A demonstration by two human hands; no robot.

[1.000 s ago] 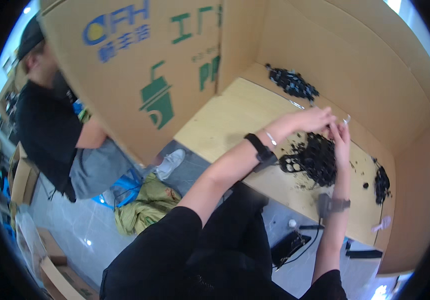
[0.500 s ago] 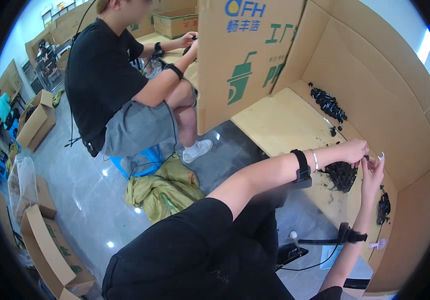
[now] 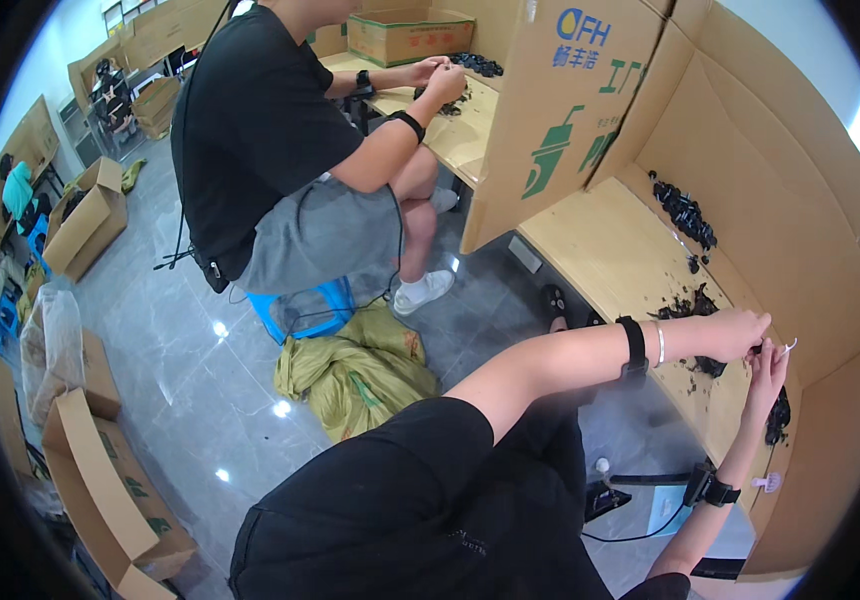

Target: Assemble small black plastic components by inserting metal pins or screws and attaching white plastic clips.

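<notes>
Both my hands meet at three o'clock over the wooden bench.

My left hand (image 3: pixel 733 333) and right hand (image 3: pixel 768 367) pinch a small black part (image 3: pixel 756 349) between their fingertips, just above a loose pile of black parts (image 3: pixel 695 305) on the bench (image 3: pixel 600 245); a co-worker (image 3: pixel 260 140) sits at eleven o'clock.

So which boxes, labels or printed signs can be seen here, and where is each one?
Divider: tall brown cardboard panel left of the desk, blue and green print.
Closed carton: top centre on the far desk, brown.
Open cartons: on the floor at left, brown.
Tag: small and white, near the right wrist.
</notes>
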